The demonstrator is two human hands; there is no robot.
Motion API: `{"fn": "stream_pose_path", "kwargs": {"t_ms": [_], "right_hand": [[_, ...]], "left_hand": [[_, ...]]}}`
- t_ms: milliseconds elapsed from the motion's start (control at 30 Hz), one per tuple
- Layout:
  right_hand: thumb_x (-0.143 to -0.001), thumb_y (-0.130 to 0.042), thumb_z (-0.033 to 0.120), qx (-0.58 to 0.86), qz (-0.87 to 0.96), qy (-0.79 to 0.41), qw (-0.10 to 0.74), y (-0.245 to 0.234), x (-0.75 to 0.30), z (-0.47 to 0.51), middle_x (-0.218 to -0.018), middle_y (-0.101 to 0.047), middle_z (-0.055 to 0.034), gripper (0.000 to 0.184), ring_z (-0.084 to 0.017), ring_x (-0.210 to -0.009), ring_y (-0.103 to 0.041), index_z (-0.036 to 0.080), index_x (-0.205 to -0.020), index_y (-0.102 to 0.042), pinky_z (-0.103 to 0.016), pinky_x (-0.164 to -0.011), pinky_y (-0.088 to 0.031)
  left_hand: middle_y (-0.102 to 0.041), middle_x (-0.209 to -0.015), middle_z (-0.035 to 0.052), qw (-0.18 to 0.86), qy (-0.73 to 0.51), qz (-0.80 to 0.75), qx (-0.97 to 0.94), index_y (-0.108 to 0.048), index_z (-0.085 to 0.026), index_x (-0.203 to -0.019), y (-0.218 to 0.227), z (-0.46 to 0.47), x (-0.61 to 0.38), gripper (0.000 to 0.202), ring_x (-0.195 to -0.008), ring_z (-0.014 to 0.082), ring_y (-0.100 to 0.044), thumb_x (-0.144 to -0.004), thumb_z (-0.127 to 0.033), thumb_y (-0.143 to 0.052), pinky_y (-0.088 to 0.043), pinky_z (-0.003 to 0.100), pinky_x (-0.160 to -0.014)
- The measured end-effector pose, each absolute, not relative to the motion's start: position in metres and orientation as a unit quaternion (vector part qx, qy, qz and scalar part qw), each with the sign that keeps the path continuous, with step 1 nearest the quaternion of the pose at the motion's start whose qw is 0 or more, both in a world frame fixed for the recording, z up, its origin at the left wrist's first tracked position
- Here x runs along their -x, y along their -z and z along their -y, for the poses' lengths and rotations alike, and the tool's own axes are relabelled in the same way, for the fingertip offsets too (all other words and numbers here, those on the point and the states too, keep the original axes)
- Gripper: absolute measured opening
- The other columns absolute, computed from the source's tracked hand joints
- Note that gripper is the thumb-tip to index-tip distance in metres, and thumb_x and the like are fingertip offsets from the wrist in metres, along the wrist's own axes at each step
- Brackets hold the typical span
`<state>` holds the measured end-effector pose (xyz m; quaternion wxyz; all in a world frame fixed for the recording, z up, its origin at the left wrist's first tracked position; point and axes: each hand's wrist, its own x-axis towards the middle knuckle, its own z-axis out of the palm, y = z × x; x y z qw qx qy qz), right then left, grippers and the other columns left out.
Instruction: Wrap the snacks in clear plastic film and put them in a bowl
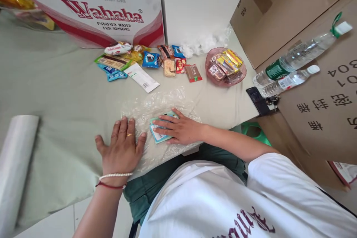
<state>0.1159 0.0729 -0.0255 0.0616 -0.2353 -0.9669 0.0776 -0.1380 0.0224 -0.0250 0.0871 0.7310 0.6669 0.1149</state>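
Note:
A clear plastic bag (158, 108) lies flat on the grey-green tablecloth (55, 93) near the front edge. My left hand (122, 148) rests flat on the bag's left corner, fingers spread. My right hand (175, 128) lies flat, fingers stretched out, on a small teal-and-white snack packet (157, 137) that seems to sit inside the bag. Neither hand grips anything.
Several snack packets (150, 63) lie scattered further back, beside a pink bowl (225, 67) holding more snacks. A Wahaha box (95, 11) and white boxes stand behind. A roll of plastic bags (15, 163) lies left; a phone (257, 100), two bottles (295, 63) and cardboard boxes stand right.

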Motion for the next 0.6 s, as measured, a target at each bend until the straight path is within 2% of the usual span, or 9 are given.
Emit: {"fn": "stream_pose_path", "kwargs": {"t_ms": [100,200,300,367,467,533,600], "right_hand": [[-0.111,-0.039,0.048,0.235,0.967,-0.073,0.063,0.029,-0.116,-0.076,-0.172,-0.032,-0.0082,0.056,-0.025,-0.162,-0.022,0.025,-0.162,-0.041,-0.064,-0.130,-0.003],[-0.110,-0.041,0.047,0.246,0.964,-0.081,0.053,0.027,-0.114,-0.078,-0.172,-0.032,-0.0075,0.054,-0.026,-0.162,-0.023,0.029,-0.162,-0.041,-0.066,-0.129,-0.005],[-0.109,-0.043,0.051,0.257,0.961,-0.092,0.049,0.018,-0.115,-0.076,-0.174,-0.028,-0.0093,0.058,-0.026,-0.162,-0.022,0.028,-0.162,-0.040,-0.066,-0.129,-0.005],[-0.109,-0.042,0.054,0.270,0.955,-0.103,0.061,0.009,-0.121,-0.071,-0.174,-0.028,-0.0110,0.060,-0.026,-0.162,-0.022,0.026,-0.162,-0.040,-0.064,-0.129,-0.006],[-0.105,-0.047,0.061,0.283,0.945,-0.134,0.097,0.000,-0.140,-0.052,-0.169,-0.038,-0.0143,0.066,-0.026,-0.160,-0.026,0.023,-0.159,-0.045,-0.058,-0.130,-0.010],[-0.099,-0.055,0.068,0.281,0.939,-0.156,0.121,0.001,-0.156,-0.035,-0.164,-0.045,-0.0170,0.076,-0.028,-0.157,-0.031,0.019,-0.156,-0.049,-0.055,-0.131,-0.015],[-0.095,-0.061,0.068,0.276,0.938,-0.166,0.129,0.007,-0.172,-0.018,-0.159,-0.051,-0.0176,0.078,-0.028,-0.154,-0.035,0.018,-0.154,-0.051,-0.055,-0.130,-0.018]], "left_hand": [[-0.036,-0.169,0.0223,0.101,-0.117,-0.669,-0.727,-0.032,-0.015,-0.165,0.026,-0.023,0.142,0.069,-0.155,0.0394,-0.037,-0.107,-0.051,-0.021,-0.004,0.076,-0.125],[-0.027,-0.173,0.0199,0.111,-0.133,-0.665,-0.727,-0.026,-0.022,-0.168,0.028,-0.022,0.145,0.068,-0.156,0.0405,-0.035,-0.107,-0.051,-0.024,-0.007,0.075,-0.125],[-0.011,-0.178,0.0088,0.087,-0.193,-0.669,-0.713,-0.019,-0.032,-0.169,0.030,-0.018,0.149,0.068,-0.161,0.0419,-0.023,-0.106,-0.052,-0.035,-0.012,0.074,-0.127],[-0.006,-0.179,-0.0015,0.054,-0.228,-0.657,-0.717,-0.018,-0.042,-0.167,0.032,-0.013,0.153,0.071,-0.163,0.0417,-0.014,-0.103,-0.050,-0.047,-0.010,0.074,-0.128],[-0.016,-0.176,-0.0130,0.010,-0.242,-0.621,-0.746,-0.022,-0.057,-0.161,0.033,-0.005,0.162,0.077,-0.163,0.0373,-0.015,-0.097,-0.043,-0.061,-0.005,0.072,-0.129],[-0.026,-0.172,-0.0170,0.002,-0.245,-0.601,-0.761,-0.025,-0.062,-0.158,0.033,-0.002,0.168,0.077,-0.162,0.0340,-0.023,-0.094,-0.038,-0.063,-0.007,0.070,-0.130],[-0.038,-0.165,-0.0196,0.021,-0.253,-0.582,-0.772,-0.028,-0.064,-0.156,0.033,0.001,0.175,0.075,-0.158,0.0315,-0.033,-0.094,-0.034,-0.059,-0.010,0.069,-0.131]]}}
